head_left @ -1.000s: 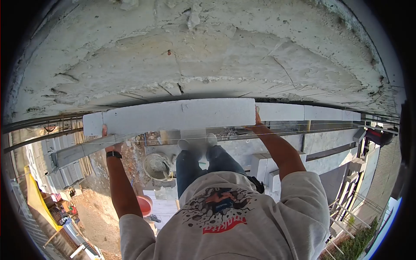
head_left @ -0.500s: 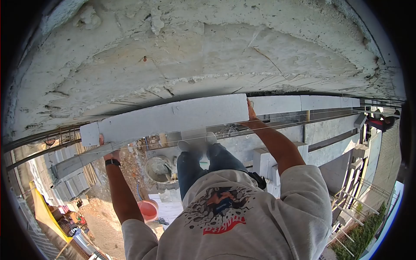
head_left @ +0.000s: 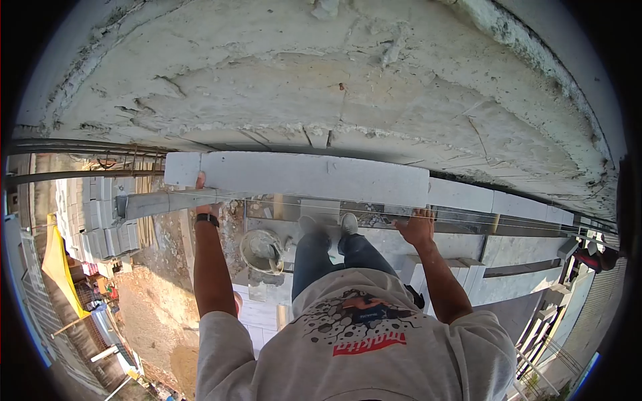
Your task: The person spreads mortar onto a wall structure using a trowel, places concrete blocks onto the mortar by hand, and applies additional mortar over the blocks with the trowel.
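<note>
A long white building block (head_left: 314, 175) lies along the course right under the concrete beam (head_left: 287, 87), with a short white block (head_left: 182, 168) against its left end. My left hand (head_left: 205, 208), below a wrist with a black band, reaches up at that joint; one finger presses upright on the block face, and other fingers are partly hidden. My right hand (head_left: 418, 228) is below the long block's right end, near a taut string (head_left: 374, 206). Its fingers point upward and its thumb is spread to the side, with nothing held.
More white blocks (head_left: 461, 194) continue the course to the right. A bucket of grey mortar (head_left: 262, 251) stands below, beside my legs (head_left: 321, 260). Stacked grey blocks (head_left: 103, 217) and a yellow sheet (head_left: 63, 267) lie lower left. Metal bars (head_left: 80, 174) extend at left.
My right hand has left the long block's right end and moved down below it. The block now sits closer in line with the course. The view has swung left.
</note>
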Motion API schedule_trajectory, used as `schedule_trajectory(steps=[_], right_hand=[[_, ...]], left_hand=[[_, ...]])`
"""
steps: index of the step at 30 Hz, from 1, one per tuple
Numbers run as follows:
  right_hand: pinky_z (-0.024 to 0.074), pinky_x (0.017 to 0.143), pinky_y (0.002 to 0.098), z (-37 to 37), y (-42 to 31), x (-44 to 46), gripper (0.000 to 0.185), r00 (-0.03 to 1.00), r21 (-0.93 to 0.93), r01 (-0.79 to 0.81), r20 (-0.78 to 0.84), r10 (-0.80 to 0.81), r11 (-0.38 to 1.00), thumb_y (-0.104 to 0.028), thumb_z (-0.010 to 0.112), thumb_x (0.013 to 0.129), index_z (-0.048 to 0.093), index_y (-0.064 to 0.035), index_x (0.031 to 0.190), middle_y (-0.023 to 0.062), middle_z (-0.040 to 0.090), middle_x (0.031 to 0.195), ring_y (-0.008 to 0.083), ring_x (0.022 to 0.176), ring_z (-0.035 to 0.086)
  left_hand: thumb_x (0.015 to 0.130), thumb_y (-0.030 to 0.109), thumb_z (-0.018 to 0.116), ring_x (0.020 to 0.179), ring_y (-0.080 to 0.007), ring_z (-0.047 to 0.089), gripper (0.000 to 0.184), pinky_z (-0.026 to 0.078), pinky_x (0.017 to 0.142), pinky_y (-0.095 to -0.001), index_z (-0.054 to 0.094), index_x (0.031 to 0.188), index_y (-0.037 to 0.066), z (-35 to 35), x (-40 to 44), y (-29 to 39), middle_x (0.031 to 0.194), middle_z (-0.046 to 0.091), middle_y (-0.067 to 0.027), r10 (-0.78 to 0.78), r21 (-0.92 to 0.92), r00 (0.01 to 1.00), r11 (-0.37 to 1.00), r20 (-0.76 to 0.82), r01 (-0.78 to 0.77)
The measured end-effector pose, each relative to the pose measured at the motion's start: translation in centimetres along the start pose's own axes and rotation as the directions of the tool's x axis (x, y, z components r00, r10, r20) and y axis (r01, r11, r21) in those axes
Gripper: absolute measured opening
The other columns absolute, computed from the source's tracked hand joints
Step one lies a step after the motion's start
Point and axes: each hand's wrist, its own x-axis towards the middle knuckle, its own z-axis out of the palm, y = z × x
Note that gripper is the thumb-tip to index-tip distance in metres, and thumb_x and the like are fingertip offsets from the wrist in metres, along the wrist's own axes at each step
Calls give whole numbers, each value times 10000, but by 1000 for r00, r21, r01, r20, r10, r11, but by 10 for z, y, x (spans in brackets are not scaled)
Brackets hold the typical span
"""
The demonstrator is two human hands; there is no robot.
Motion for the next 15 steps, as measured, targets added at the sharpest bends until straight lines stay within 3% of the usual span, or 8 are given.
schedule_trajectory(steps=[1,3,4,5,7,10,13,15], right_hand=[[402,1075,463,-25,-13,-16,721,980,54,13,196,-23,998,-534,712,832,579,-23,1323,249,562,1353,377,1299,512],[503,934,428,-63,-50,-45,528,931,405,48,314,-188,913,-479,720,847,672,-32,1124,164,695,1151,318,1079,667],[518,886,436,-85,-74,-54,450,915,540,194,202,-350,819,-413,719,855,666,-40,1102,154,701,1105,328,1010,681],[533,839,444,-101,-98,-57,373,870,646,335,68,-488,686,-346,718,864,660,-48,1080,144,708,1060,338,941,695],[526,824,443,-118,-140,-46,246,765,366,644,-342,-546,672,-214,710,847,661,-56,1029,134,701,1005,339,916,674],[508,896,427,-113,-178,-4,244,614,165,750,-535,-580,641,-174,704,842,674,-88,1068,130,697,981,326,981,650],[474,948,438,-102,-190,11,249,686,147,697,-422,-592,702,-165,696,841,671,-90,1077,125,686,1001,322,1008,629],[480,910,442,-102,-195,18,270,745,238,661,-325,-583,712,-171,696,833,659,-70,1081,133,673,1018,334,990,611]], left_hand=[[782,662,675,1383,-344,410,915,258,1114,-585,420,1487,138,5,-5,3,1525,438,-92,-25,43,999,999,-37,27],[757,679,686,1395,-352,393,952,231,1108,-611,408,1494,145,-4,3,-4,1540,418,-90,-34,3,999,999,-1,34],[745,688,691,1401,-356,384,970,218,1105,-623,402,1497,148,-6,7,-5,1548,408,-90,-38,-17,999,999,22,38],[781,611,703,1350,-340,438,882,300,1078,-579,430,1468,130,-4,3,-4,1489,461,-91,-46,-31,999,998,-10,45],[853,457,726,1247,-307,546,706,465,1023,-492,487,1408,92,6,-9,5,1373,568,-94,-54,-62,996,997,-70,50],[858,414,737,1267,-292,531,723,453,1042,-476,455,1441,91,17,-21,13,1399,542,-89,15,-66,1000,998,-24,-16],[864,371,746,1290,-271,509,742,431,1071,-451,426,1469,85,9,-5,5,1419,519,-80,217,-1,975,976,52,-217],[865,361,754,1298,-260,496,755,417,1084,-431,417,1477,77,-1,4,-5,1430,505,-74,200,-64,977,979,70,-196]])
